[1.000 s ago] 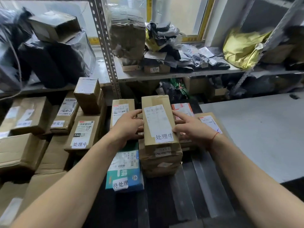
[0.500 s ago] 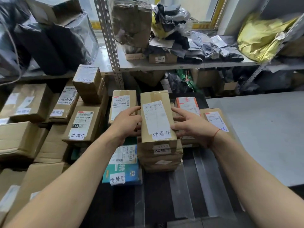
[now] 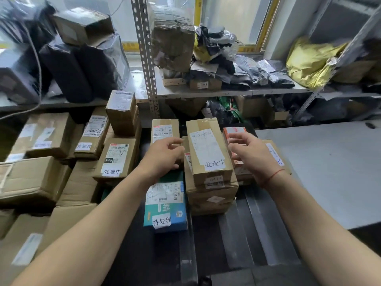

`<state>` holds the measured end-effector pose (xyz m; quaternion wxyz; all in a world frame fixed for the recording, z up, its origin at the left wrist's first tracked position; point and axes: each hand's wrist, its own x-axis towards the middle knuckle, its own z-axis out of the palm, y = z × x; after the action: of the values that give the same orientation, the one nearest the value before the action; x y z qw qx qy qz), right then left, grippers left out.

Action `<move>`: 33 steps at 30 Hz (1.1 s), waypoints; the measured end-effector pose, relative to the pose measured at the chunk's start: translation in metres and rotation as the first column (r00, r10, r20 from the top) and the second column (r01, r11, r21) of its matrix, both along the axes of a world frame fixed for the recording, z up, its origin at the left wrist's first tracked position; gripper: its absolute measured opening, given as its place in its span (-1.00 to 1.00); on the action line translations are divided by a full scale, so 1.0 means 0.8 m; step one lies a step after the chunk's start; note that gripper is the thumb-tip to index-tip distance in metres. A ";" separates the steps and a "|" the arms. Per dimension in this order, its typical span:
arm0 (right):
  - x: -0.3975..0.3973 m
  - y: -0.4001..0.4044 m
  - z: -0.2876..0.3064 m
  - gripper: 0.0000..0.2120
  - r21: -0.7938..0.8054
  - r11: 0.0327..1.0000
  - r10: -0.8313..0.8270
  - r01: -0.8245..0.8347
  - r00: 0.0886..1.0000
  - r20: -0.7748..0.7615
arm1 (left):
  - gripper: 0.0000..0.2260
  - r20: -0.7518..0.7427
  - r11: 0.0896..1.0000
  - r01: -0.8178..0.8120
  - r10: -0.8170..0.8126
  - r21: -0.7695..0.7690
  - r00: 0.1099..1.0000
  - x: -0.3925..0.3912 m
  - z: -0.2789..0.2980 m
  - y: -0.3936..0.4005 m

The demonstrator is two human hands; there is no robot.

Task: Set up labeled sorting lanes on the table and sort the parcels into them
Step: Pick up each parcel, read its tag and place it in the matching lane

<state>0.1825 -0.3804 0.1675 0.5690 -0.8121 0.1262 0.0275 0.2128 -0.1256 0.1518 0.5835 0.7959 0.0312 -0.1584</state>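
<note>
A long, narrow cardboard parcel [image 3: 208,150] lies on top of a stack of brown boxes [image 3: 212,195] at the middle of the dark tabletop [image 3: 233,240], its long axis running away from the person, near end tipped slightly down. A white shipping label covers most of its top, and a handwritten white tag 处理中 sits at the near end. Both hands flank it without touching. The left hand [image 3: 162,154] hovers just beside its left side, fingers loosely curled, grip empty. The right hand [image 3: 252,151], a red string at the wrist, hovers beside its right side, fingers relaxed and spread, also holding nothing. A glossy teal-and-white box [image 3: 166,205] tagged 待处理 lies left of the stack. Further left, another cardboard box [image 3: 116,159] carries a 处理中 tag.
</note>
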 end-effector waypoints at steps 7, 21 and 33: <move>-0.044 0.080 0.024 -0.74 -0.277 0.960 0.080 -0.033 0.984 0.158 | -0.69 0.252 0.961 0.038 -0.110 0.274 0.962 -0.039 0.016 0.066; -0.102 0.251 -0.026 -0.71 -0.647 0.709 0.460 -0.279 0.879 0.124 | -0.74 0.322 0.753 -0.022 -0.255 0.658 0.912 -0.147 -0.014 0.213; -0.095 0.342 -0.070 -0.71 -0.505 0.730 0.571 -0.461 0.817 0.081 | -0.66 0.182 0.677 -0.183 0.073 0.713 0.981 -0.216 -0.018 0.334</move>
<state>0.1061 -0.1072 0.1117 0.3382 -0.9236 -0.1701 0.0601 0.0397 0.1419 0.1374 0.2309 0.9665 0.1064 -0.0361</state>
